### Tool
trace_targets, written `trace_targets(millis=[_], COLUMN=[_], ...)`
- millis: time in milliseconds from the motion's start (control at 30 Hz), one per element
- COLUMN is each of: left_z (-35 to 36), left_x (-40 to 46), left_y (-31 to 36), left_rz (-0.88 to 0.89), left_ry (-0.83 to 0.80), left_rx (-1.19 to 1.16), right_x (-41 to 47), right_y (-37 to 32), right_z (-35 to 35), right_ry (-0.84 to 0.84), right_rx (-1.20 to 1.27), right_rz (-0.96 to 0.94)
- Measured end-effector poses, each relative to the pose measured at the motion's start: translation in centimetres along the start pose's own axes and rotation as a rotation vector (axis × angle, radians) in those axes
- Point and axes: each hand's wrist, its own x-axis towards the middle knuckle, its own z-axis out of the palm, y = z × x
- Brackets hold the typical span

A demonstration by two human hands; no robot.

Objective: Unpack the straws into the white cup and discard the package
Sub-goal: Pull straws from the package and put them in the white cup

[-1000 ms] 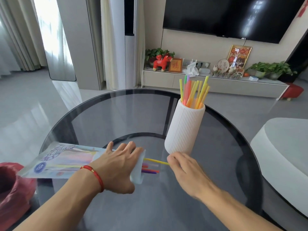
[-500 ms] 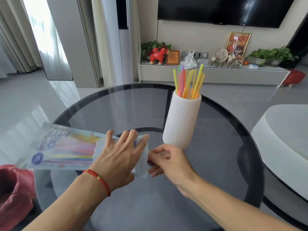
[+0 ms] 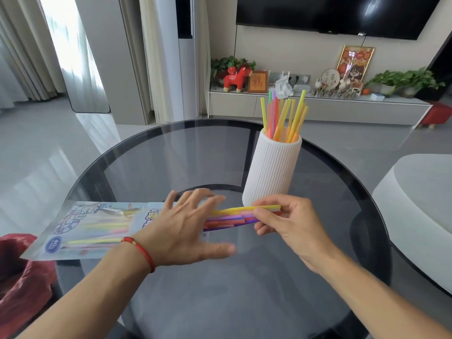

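right hand (image 3: 291,221) pinching straws (image 3: 232,217), left hand (image 3: 181,228) splayed

round glass table (image 3: 171,155), red bag (image 3: 22,285), television (image 3: 330,13), red toy horse (image 3: 236,78)

Bright daylight came through the curtained window (image 3: 73,57) at upper left, pale glare lay on the floor (image 3: 49,152) and glass table (image 3: 151,152), left hand (image 3: 181,231) was motion-blurred, straight lines bowed at the wide-angle edges, shadows stayed soft.
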Motion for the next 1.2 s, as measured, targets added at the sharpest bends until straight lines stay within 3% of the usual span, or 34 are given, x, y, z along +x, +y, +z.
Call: trace_targets(millis=[67,233,400,567,767,967,1100,1200], left_z=[0.2,0.6,0.0,0.0,1.1,2.0,2.1,2.2], left_x=[0.6,1.0,0.5,0.3,0.7,1.1,1.3,1.3], left_y=[0.7,1.0,-0.1,-0.3,0.9,1.4,2.1,2.3], left_rz=[0.046,0.105,0.017,0.036,0.093,0.135,0.175,0.196], left_ry=[0.099,0.160,0.031,-0.105,-0.024,-0.003,0.024,-0.014], left_rx=[-0.096,-0.112,-0.135,-0.243,-0.156,-0.200,-0.189,-0.218], right_x=[-0.3,-0.3,-0.1,0.2,0.4,0.0,-0.9,-1.2], right_y=[-0.2,-1.0,-2.3,-2.2,-2.4,-1.7,-0.5,-0.4], right_z=[0.5,0.2,-2.9,-5.1,-5.1,-1.9,1.8,3.5], right_ry=[-0.026,-0.023,-0.004,0.025,0.109,-0.104,-0.147,-0.050], right_rx=[-0.003,-0.019,0.106,0.272,0.381,0.560,0.423,0.161], right_rz=[-0.028,-0.080,-0.064,0.007,-0.054,0.011,0.060,-0.047])
